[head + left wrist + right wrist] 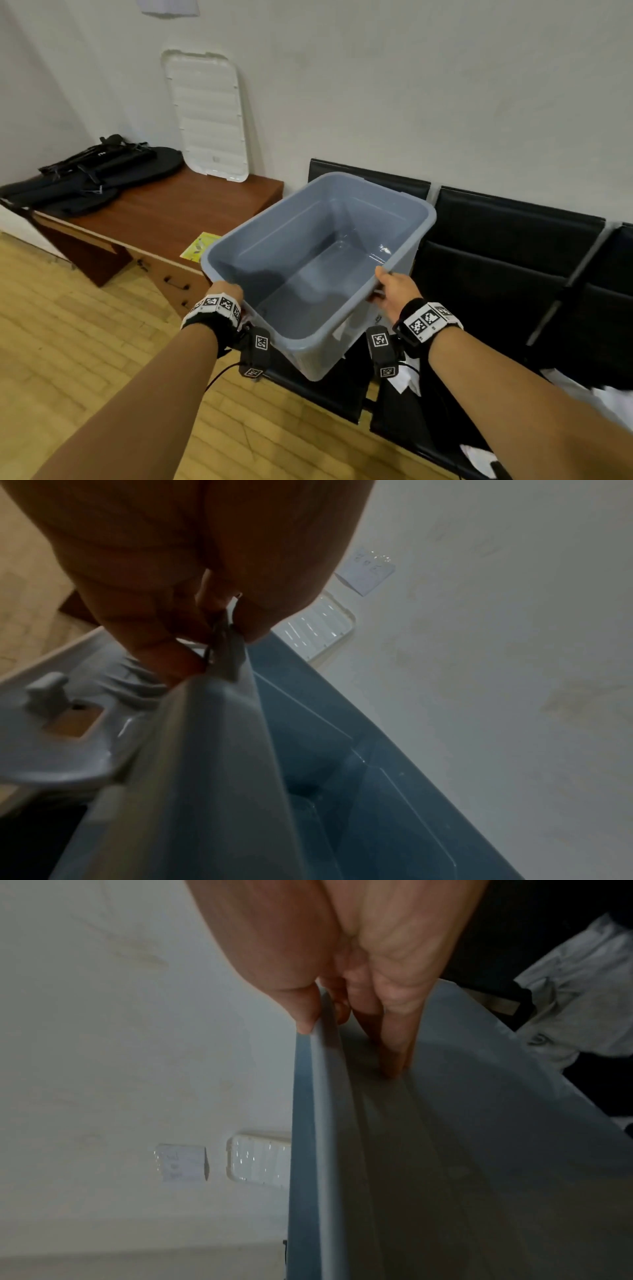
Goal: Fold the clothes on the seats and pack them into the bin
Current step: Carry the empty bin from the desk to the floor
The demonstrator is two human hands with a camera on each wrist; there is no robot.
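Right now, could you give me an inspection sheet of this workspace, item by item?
Surface: row of black seats along the wall.
Job's things: grey bin, nothing inside, tilted and held at its near rim; white clothes on the seats at right.
Clutter: white lid leaning on the wall, black bags and a yellow-green leaflet on the wooden desk.
Grippers: left hand and right hand each grip the bin's rim.
Cables: black cable hanging from the left wrist camera.
Surroundings: white wall, wooden floor.
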